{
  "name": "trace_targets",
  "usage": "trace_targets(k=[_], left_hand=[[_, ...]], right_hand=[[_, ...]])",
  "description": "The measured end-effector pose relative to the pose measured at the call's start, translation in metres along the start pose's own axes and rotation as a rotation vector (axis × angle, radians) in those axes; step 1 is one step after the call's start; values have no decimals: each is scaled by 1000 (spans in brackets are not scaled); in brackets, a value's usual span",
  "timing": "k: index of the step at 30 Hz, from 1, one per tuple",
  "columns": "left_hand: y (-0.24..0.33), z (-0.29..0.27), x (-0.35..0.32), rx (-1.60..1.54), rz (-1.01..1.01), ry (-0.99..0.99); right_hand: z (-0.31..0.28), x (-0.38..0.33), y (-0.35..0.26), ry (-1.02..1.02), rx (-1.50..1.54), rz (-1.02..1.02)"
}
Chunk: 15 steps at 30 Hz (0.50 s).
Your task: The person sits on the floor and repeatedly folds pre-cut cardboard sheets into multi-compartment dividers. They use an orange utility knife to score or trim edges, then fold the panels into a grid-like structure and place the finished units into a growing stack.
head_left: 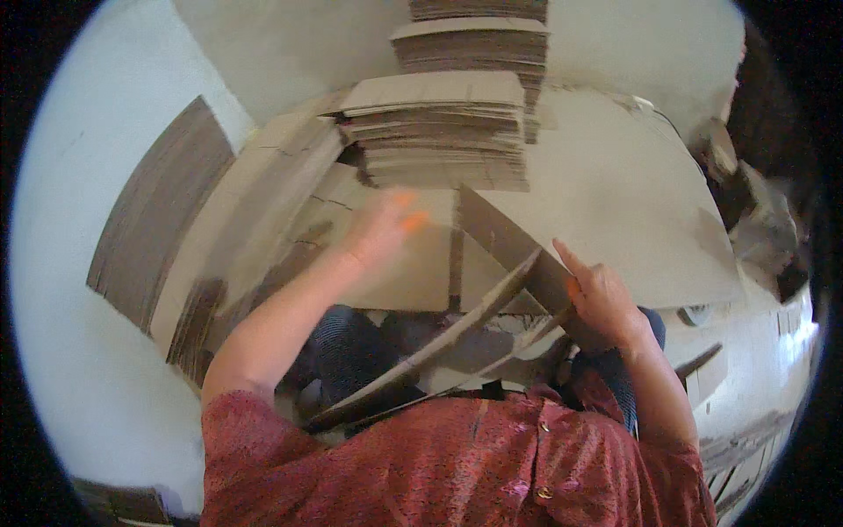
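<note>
A folded brown cardboard sheet (505,235) stands on edge in front of me, its panels and flaps bent apart and one long flap reaching down to my lap. My right hand (606,303) grips its right-hand side, with the index finger stretched out along it. To the left of the sheet, my left hand (386,227) is over the work surface, apart from the cardboard. Motion smears its fingers, which look orange at the tips, so their pose is unclear.
Beyond my hands, a stack of flat cardboard (439,132) lies on the pale work surface (632,211), and a taller stack (474,44) rises behind it. More cardboard stacks (167,211) lean against the left wall. Crumpled items (760,220) sit at the right edge.
</note>
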<state>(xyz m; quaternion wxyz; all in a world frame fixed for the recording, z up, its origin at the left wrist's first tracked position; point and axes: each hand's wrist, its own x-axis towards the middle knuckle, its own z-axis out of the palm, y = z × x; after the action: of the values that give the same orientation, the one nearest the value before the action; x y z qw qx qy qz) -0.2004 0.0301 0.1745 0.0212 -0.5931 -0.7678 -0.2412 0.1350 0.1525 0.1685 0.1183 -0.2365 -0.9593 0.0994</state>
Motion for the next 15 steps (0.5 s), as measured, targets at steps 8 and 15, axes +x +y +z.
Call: trace_targets(k=[8, 15], left_hand=[[-170, -139, -10, 1042, -512, 374], [-138, -158, 4, 737, -515, 39]], right_hand=[[17, 28, -9, -75, 41, -30], [14, 29, -9, -138, 1, -21]])
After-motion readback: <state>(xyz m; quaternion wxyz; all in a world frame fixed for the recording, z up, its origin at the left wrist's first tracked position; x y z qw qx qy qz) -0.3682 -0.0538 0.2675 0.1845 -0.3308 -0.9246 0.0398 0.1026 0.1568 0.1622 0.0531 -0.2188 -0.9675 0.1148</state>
